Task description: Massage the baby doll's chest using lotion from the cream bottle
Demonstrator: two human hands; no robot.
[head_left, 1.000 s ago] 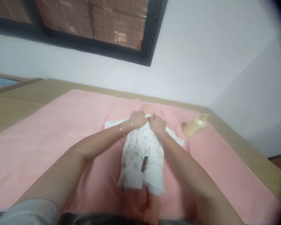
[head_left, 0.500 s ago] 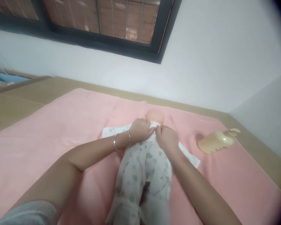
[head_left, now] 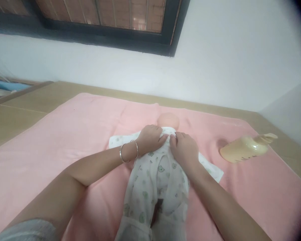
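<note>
A baby doll [head_left: 168,121] with a smooth round head lies on its back on a pink blanket [head_left: 52,140]. It wears a white romper [head_left: 144,187] printed with small green figures, sleeves spread to both sides. At the chest, just below the neck, my left hand [head_left: 152,137] pinches the romper's front from the left. My right hand [head_left: 184,149] has its fingers closed on the same cloth from the right, and the two thumbs nearly meet. What fastening lies under the fingers is hidden. Two thin bangles [head_left: 129,151] circle my left wrist.
A pale yellow pump bottle [head_left: 245,149] stands on the blanket to the right, looking tilted in this view. Beyond the blanket runs a tan surface edge [head_left: 120,99] along a white wall [head_left: 215,67]. A dark-framed window [head_left: 102,33] is above.
The view has shifted slightly, so the bottle appears farther right. My right hand sits a little farther right on the romper's front. Both hands keep hold of the cloth.
</note>
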